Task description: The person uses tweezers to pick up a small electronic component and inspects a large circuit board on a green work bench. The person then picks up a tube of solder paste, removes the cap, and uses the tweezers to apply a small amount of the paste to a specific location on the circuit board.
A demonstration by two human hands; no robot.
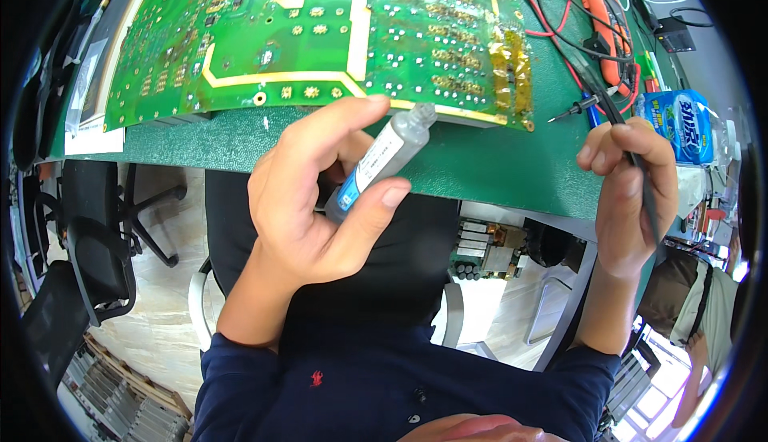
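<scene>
Left hand [304,210]: forearm rising from a dark sleeve [240,378], wrist angled toward the middle, thumb side turned to the view. Index finger arched over the upper side, thumb extended along the lower; fingers closed around a grey tube [392,144].

Right hand [632,194]: forearm nearly upright at the right, wrist raised, fingers bent inward and pinching a slim dark tool [646,196]. Pressure of the grip: cannot be told.

Edges and room: a green circuit board [312,50], populated, spans the upper bench; its near edge runs beyond the left fingertips. A strip of green bench top [512,162] shows between board and bench edge, and an open gap separates the two hands. Ahead of the right hand: a black-tipped probe [572,110], tangled leads [552,22] and an orange-red instrument [602,26]. Beside it, further right: a blue packet [680,126].

Grey tube, position: tilted, between left thumb and index finger, blue-and-white label facing up; nozzle end projecting past the fingertips to the upper right, overlapping the board's near edge in view. Contact with the board: cannot be told.

Slim dark tool, position: crossing the right fingers, one end toward the leads, the other trailing down along the wrist.
</scene>
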